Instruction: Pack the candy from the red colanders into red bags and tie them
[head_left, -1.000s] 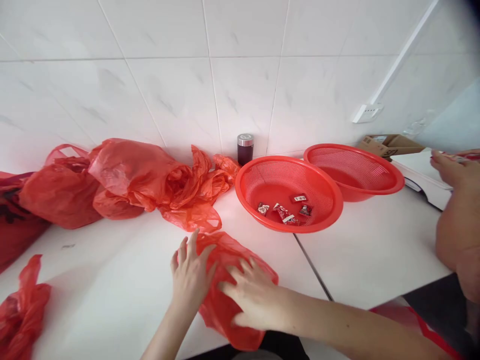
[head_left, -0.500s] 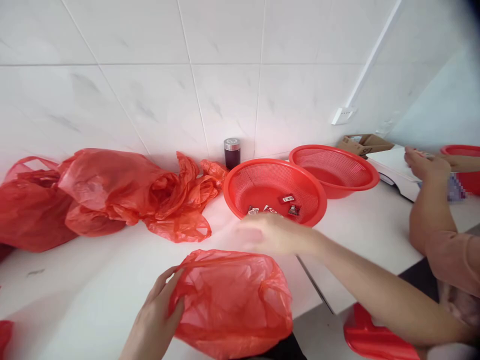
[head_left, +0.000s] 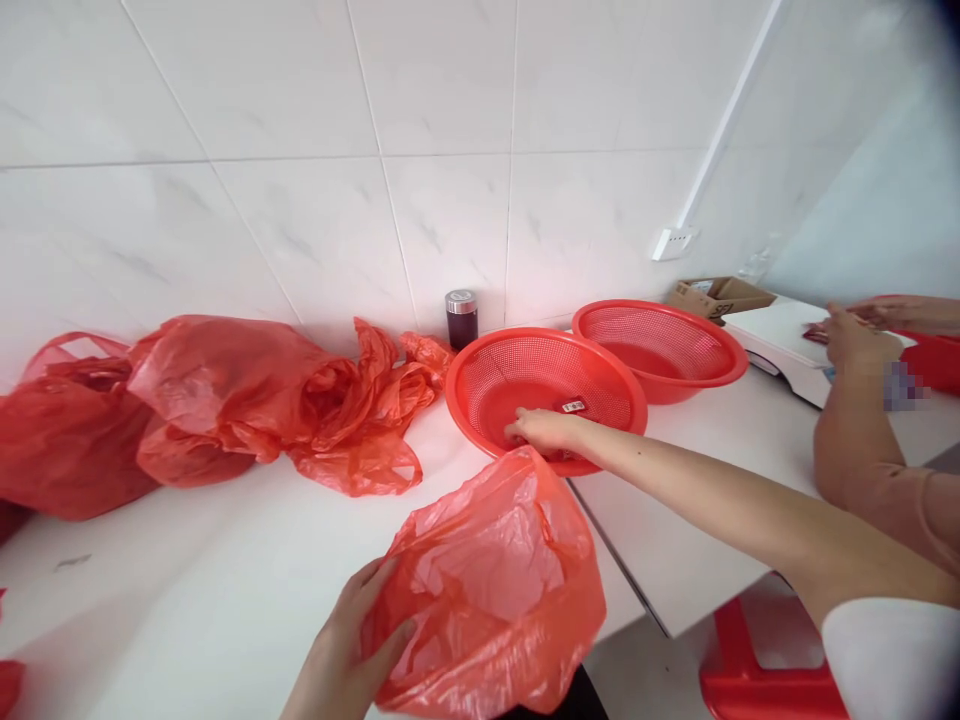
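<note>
My left hand (head_left: 349, 645) grips the edge of a red plastic bag (head_left: 495, 585) that stands open at the front edge of the white table (head_left: 210, 590). My right hand (head_left: 544, 428) reaches into the nearer red mesh basket (head_left: 480, 385), fingers curled down over small wrapped packets on its bottom; the bag's rim hides the fingertips. One packet (head_left: 574, 406) lies loose in the basket beside the hand.
A second red basket (head_left: 660, 345) stands behind the first. Crumpled red bags (head_left: 225, 400) pile at the left against the tiled wall. A dark jar (head_left: 461, 318) stands by the wall. Another person's arm (head_left: 855, 400) works at the right near a cardboard box (head_left: 716, 295). A red stool (head_left: 765, 670) sits below.
My right hand has left the bag and moved forward into the near basket. My left hand has lifted the bag's edge, so the bag stands open and taller.
</note>
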